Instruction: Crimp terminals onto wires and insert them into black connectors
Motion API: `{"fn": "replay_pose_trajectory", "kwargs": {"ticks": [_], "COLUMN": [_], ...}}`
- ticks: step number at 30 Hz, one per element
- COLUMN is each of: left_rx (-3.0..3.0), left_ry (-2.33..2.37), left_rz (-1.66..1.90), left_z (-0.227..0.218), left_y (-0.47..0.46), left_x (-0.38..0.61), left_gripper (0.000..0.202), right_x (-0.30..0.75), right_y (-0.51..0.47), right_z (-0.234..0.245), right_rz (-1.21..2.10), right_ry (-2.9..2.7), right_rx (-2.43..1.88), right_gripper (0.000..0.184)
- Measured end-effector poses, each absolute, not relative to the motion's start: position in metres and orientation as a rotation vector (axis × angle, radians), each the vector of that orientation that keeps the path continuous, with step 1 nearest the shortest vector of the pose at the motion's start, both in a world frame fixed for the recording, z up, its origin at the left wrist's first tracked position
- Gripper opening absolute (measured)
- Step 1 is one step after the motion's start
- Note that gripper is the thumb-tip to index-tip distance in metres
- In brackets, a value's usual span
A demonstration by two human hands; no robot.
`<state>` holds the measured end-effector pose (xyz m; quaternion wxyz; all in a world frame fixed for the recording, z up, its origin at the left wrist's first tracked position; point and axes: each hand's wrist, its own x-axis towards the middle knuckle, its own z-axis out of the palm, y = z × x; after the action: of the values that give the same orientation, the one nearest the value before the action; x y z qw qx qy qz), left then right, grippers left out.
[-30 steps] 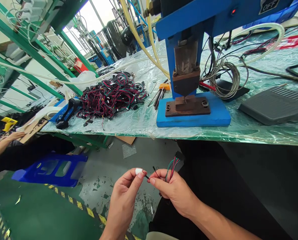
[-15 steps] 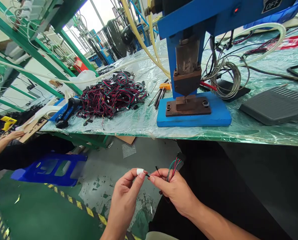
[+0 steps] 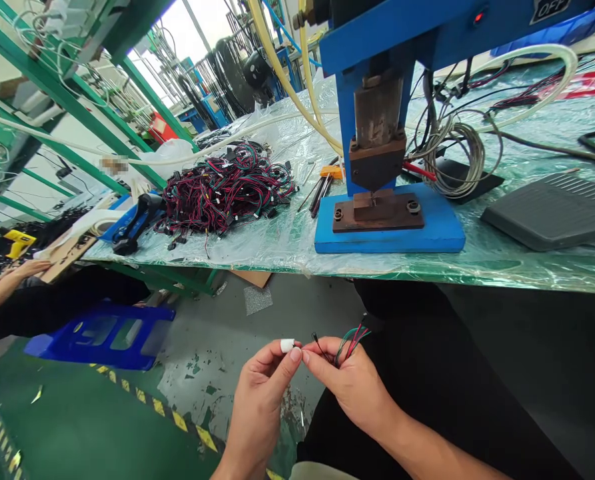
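Below the table's front edge, my right hand [image 3: 354, 383] is closed round a wire harness [image 3: 353, 340] of green, red and black wires. A thin black lead with a dark tip [image 3: 315, 338] sticks up beside its index finger. My left hand [image 3: 264, 393], with a white wrap [image 3: 287, 345] on the index fingertip, pinches a dark wire end against the right thumb and finger. The fingertips of both hands meet and hide most of that end. On the table ahead lies a large tangled heap of similar harnesses [image 3: 227, 190].
A blue press [image 3: 390, 223] stands on the film-covered table [image 3: 277, 250], a grey foot pedal [image 3: 552, 207] to its right. Coiled cable [image 3: 462, 160] lies behind. A blue plastic stool [image 3: 102, 337] is at floor left, near another person's arm [image 3: 12, 283]. Black-clad legs are beneath the table.
My hands have drawn closer together, the left moving slightly right and covering the wire end that showed between them. The harness's black connector, visible above my right hand before, has turned mostly out of sight.
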<state>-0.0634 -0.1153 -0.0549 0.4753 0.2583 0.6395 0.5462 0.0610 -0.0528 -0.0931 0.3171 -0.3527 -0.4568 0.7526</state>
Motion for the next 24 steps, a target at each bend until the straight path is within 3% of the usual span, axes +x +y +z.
{"fn": "replay_pose_trajectory", "kwargs": {"ticks": [24], "left_rx": [0.472], "left_ry": [1.462], "left_rz": [1.504], "left_z": [-0.053], "left_y": [-0.114], "left_x": [-0.049], "left_gripper": [0.018], "right_x": [0.064], "right_y": [-0.058], "right_z": [-0.081], "right_rz": [1.907], "right_ry": [-1.312], "right_rx": [-0.923], "right_gripper": [0.036]}}
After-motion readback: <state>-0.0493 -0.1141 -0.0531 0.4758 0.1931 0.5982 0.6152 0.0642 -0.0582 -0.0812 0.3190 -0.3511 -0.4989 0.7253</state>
